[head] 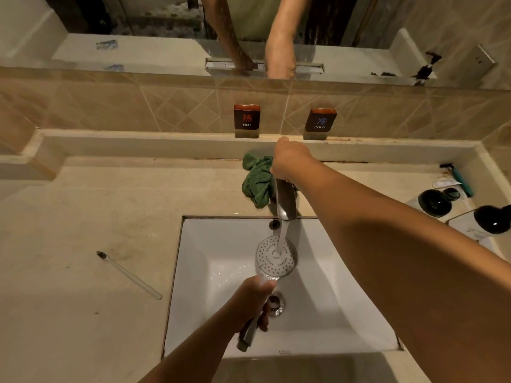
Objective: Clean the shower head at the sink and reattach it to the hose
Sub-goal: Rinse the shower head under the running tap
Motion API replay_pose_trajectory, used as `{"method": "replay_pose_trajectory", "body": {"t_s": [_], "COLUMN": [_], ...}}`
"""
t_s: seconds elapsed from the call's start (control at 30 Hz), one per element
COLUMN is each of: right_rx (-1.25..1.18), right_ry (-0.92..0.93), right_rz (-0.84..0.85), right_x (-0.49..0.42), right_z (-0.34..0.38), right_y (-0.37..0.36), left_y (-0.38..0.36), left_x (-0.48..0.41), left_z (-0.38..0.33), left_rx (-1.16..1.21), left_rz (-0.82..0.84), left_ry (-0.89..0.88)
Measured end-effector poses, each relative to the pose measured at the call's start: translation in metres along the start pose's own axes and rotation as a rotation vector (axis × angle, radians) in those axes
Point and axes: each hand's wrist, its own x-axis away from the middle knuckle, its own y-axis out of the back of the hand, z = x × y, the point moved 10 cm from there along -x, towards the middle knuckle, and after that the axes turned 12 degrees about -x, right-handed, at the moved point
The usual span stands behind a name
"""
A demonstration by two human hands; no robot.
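The chrome shower head [276,257] is over the white sink [210,261], its round perforated face turned up under a stream of water from the faucet [286,205]. My left hand [255,302] grips its handle, whose threaded end points toward me. My right hand [290,161] is closed on the faucet lever behind the spout. No hose is in view.
A green cloth [257,181] lies bunched left of the faucet base. A clear toothbrush [130,275] rests on the counter left of the sink. Dark-capped bottles [434,203], a tube and a razor [456,178] crowd the right counter. HOT and COLD signs sit on the tiled wall.
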Motion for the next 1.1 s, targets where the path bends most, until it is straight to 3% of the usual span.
{"method": "replay_pose_trajectory", "body": {"t_s": [0.2, 0.6, 0.93, 1.1], "right_rx": [0.014, 0.022, 0.034, 0.048], "right_ry": [0.011, 0.043, 0.042, 0.048], "right_rz": [0.0, -0.013, -0.045, -0.051], "right_x": [0.0, -0.001, -0.006, -0.005], "right_z": [0.001, 0.002, 0.001, 0.001], "right_y": [0.0, 0.0, -0.002, -0.001], "left_y": [0.005, 0.012, -0.001, -0.001], "left_x": [0.001, -0.016, -0.029, -0.032], "left_z": [0.01, 0.003, -0.002, -0.007], "left_rx": [0.049, 0.044, 0.165, 0.111], "left_rz": [-0.016, -0.109, -0.004, 0.014], "left_ry": [0.041, -0.056, -0.044, -0.06]}}
